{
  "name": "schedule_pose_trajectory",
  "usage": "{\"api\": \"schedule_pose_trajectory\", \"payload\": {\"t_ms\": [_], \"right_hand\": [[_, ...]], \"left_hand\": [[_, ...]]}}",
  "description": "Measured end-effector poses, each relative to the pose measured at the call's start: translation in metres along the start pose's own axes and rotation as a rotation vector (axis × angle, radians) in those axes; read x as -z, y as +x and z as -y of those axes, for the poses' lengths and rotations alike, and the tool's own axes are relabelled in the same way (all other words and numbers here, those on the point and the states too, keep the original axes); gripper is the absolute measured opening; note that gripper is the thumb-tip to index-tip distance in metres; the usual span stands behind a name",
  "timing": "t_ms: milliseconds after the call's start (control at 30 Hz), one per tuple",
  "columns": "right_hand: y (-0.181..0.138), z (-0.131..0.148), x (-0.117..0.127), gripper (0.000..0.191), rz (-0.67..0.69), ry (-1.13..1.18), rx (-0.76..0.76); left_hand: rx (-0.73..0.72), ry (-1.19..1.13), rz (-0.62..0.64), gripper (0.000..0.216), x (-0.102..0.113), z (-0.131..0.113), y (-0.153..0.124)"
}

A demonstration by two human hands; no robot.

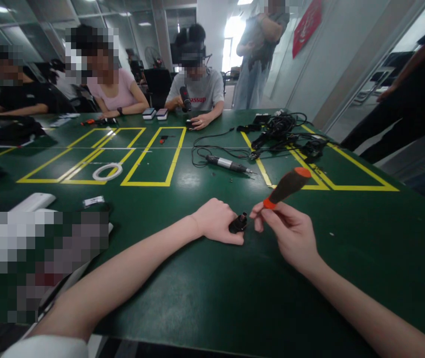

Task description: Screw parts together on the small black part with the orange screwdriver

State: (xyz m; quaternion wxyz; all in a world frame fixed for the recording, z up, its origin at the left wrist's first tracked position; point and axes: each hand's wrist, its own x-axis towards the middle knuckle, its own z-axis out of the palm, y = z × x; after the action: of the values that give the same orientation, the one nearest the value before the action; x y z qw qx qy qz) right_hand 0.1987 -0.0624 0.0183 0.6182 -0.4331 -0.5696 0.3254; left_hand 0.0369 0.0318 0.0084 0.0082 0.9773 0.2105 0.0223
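My left hand (pixel 217 221) rests on the green table with its fingers closed round a small black cylindrical part (pixel 238 223). A narrower end of that part sticks out towards my right hand. Just to the right, my right hand (pixel 290 231) grips a screwdriver (pixel 289 188) with a dark handle and orange ends. The handle tilts up and to the right. Its shaft cannot be made out behind my fingers, so I cannot tell whether it touches the black part.
Ahead on the green table (pixel 205 298) lies a corded electric screwdriver (pixel 229 164). Tangled black cables (pixel 283 129) are at the back right. A white ring-shaped roll (pixel 108 171) lies within yellow tape lines. White items (pixel 26 214) sit at left. Across the table, a person (pixel 197 89) holds a power tool (pixel 185 98).
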Motion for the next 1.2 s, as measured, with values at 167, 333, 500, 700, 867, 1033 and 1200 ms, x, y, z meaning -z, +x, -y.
{"api": "schedule_pose_trajectory", "payload": {"t_ms": [167,333,500,700,867,1033,1200], "right_hand": [[0.0,-0.002,-0.001,0.029,0.039,0.105,-0.016],[-0.002,-0.002,-0.003,0.028,0.039,0.113,-0.008],[-0.001,-0.004,-0.001,0.029,0.058,0.084,-0.021],[-0.003,-0.002,-0.003,0.029,0.062,0.075,0.007],[-0.002,0.002,-0.003,0.033,0.021,-0.011,0.004],[-0.002,0.0,-0.002,0.033,0.05,0.064,-0.034],[-0.004,-0.002,-0.004,0.032,0.016,0.053,-0.015]], "left_hand": [[0.024,0.022,0.056,0.052,0.005,-0.002,0.001],[0.041,0.017,0.086,0.052,0.009,-0.004,0.001],[0.066,0.017,0.113,0.054,0.011,-0.006,0.001],[0.075,0.015,0.128,0.058,0.011,-0.006,0.002],[0.071,0.015,0.13,0.059,0.011,-0.007,0.002],[0.074,0.007,0.14,0.06,0.012,-0.007,0.002],[0.068,0.008,0.131,0.058,0.012,-0.007,0.002]]}}
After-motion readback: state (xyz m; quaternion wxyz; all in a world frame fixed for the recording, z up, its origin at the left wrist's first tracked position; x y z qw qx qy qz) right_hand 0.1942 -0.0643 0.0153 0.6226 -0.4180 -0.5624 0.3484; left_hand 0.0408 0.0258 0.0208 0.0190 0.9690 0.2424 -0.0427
